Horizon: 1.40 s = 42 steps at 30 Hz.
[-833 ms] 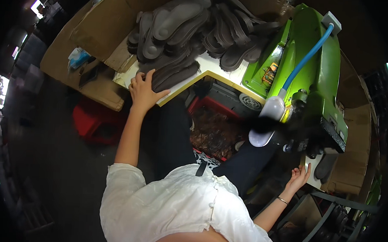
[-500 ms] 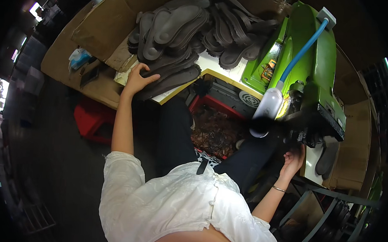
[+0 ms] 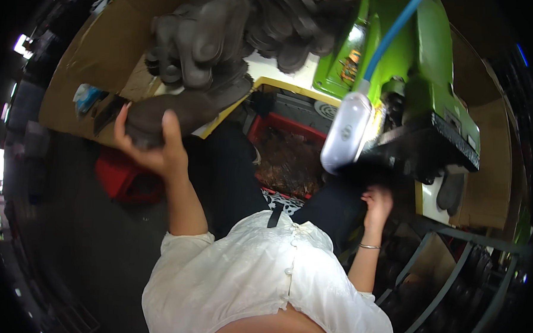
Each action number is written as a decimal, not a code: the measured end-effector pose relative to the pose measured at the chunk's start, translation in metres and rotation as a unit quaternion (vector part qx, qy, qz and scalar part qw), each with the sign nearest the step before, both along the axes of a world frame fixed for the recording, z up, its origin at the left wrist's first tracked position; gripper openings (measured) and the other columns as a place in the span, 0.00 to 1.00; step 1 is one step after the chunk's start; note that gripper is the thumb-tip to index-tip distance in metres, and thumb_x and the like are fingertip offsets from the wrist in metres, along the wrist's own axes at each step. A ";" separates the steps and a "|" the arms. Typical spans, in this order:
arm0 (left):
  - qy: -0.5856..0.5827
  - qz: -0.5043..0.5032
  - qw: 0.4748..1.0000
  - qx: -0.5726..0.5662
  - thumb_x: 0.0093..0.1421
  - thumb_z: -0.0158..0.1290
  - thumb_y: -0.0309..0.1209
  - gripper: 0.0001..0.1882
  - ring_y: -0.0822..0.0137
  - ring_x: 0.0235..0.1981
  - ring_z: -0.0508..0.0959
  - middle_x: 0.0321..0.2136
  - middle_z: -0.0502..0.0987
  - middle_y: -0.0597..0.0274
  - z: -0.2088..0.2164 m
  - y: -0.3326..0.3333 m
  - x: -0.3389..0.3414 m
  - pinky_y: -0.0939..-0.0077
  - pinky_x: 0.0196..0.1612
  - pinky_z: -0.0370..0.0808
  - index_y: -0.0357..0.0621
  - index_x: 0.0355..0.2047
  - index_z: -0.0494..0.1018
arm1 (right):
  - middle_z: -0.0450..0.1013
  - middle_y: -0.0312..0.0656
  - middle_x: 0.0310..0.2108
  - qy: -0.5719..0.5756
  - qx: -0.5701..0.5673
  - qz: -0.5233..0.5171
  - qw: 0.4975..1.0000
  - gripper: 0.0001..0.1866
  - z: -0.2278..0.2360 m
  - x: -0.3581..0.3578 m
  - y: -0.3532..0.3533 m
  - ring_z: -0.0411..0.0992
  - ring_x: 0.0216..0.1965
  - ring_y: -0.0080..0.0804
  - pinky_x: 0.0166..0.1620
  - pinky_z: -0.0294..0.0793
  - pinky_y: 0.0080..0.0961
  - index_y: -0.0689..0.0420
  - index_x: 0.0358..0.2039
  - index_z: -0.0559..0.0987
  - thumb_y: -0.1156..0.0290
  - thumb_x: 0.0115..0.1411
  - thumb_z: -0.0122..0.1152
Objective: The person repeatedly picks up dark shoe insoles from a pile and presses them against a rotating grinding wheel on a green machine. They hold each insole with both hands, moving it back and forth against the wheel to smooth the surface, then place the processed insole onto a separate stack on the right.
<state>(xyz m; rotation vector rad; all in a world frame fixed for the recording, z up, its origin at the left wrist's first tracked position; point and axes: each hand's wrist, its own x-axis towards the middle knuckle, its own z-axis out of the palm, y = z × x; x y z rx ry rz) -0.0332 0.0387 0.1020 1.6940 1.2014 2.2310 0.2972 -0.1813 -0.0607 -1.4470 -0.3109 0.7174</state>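
My left hand is wrapped round the end of a dark brown shoe sole, fingers on one side and thumb on the other. The sole is at the near left edge of the worktable, in front of a heap of similar soles. Below the head of a green machine, my right hand hangs with its fingers partly curled. Motion and shadow blur those fingers, so whether anything is between them does not show.
A lit white lamp on a blue hose hangs by the machine head. Below the table's yellow edge sits a red bin of scraps. A red stool stands at left, a metal rack at right. More soles lie by the right cardboard.
My left hand has closed on a sole and drawn it left and toward me from the pile. My right hand has shifted left. The whole view has moved slightly.
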 end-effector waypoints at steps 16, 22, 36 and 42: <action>0.081 -0.627 0.608 -0.480 0.51 0.56 0.26 0.14 0.74 0.33 0.72 0.33 0.74 0.63 -0.072 -0.079 0.160 0.78 0.38 0.70 0.37 0.38 0.71 | 0.71 0.40 0.39 0.086 -0.038 0.357 0.929 0.20 -0.017 -0.095 -0.011 0.68 0.41 0.27 0.44 0.67 0.22 0.61 0.42 0.72 0.71 0.48 0.64; 0.006 -0.615 0.621 -0.487 0.52 0.54 0.25 0.11 0.74 0.35 0.71 0.33 0.73 0.65 -0.062 -0.085 0.154 0.77 0.42 0.68 0.38 0.37 0.71 | 0.72 0.43 0.39 0.007 -0.049 0.365 0.930 0.24 0.009 -0.089 -0.026 0.68 0.43 0.31 0.48 0.65 0.24 0.63 0.42 0.73 0.67 0.45 0.67; -0.051 -0.553 0.677 -0.484 0.55 0.50 0.29 0.13 0.75 0.34 0.72 0.31 0.73 0.65 -0.081 -0.078 0.110 0.81 0.40 0.68 0.35 0.40 0.69 | 0.70 0.42 0.39 0.003 0.247 0.062 0.967 0.19 0.075 0.022 -0.003 0.70 0.40 0.29 0.46 0.67 0.24 0.63 0.44 0.68 0.79 0.49 0.54; -0.071 -0.512 0.716 -0.469 0.57 0.47 0.26 0.11 0.78 0.33 0.71 0.32 0.73 0.63 -0.081 -0.054 0.057 0.84 0.40 0.67 0.34 0.38 0.67 | 0.69 0.40 0.40 -0.015 0.255 0.071 0.964 0.21 0.072 -0.041 0.026 0.68 0.40 0.23 0.46 0.66 0.20 0.64 0.45 0.67 0.82 0.48 0.56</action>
